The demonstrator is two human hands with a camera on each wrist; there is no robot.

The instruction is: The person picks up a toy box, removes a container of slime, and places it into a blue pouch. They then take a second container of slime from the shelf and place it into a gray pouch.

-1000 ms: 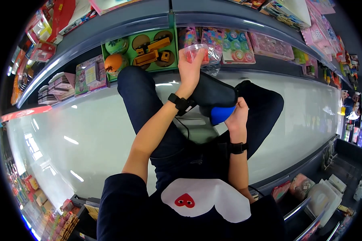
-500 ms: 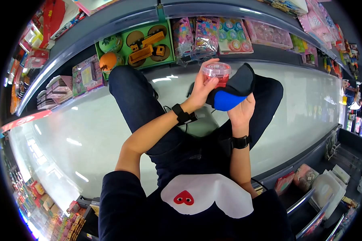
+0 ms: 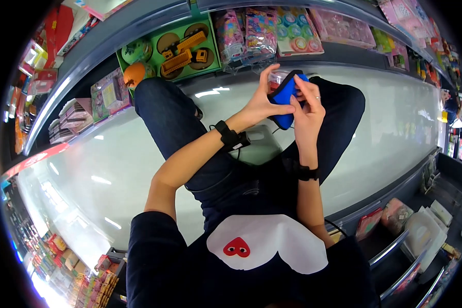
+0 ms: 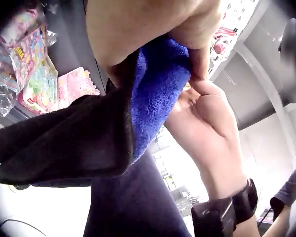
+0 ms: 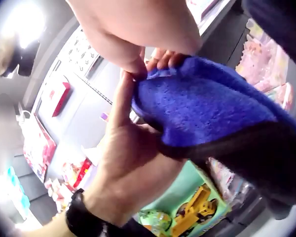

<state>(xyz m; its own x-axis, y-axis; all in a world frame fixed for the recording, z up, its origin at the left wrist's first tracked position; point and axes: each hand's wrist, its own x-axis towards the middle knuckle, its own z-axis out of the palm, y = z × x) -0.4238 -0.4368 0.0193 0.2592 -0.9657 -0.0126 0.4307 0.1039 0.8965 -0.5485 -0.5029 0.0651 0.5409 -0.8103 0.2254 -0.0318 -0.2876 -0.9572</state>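
Observation:
In the head view my left hand (image 3: 259,109) grips a small clear plastic tub (image 3: 278,77) with red in it, mostly hidden behind a cloth. This black cloth with a fuzzy blue side (image 3: 286,98) is bunched between both hands, blue facing me. My left thumb lies across the blue, and my left index finger stands up beside the tub. From the other side, my right hand (image 3: 309,115) pinches the cloth, thumb and fingers on its blue face. In the left wrist view the cloth's black part (image 4: 64,138) hangs down. The right wrist view shows blue fleece (image 5: 202,103) close up.
On the low shelf ahead lie a green box (image 3: 210,54) with yellow toy trucks, bagged pink toys (image 3: 262,31) and a pack of round pastel tubs (image 3: 299,33). My bent knees (image 3: 161,102) frame the pale shiny floor (image 3: 113,149). A dark shelf (image 3: 395,190) with goods stands behind right.
The tub has come from the shelf edge toward me and right, to the cloth. My right hand has raised and turned the cloth, which now covers most of the tub.

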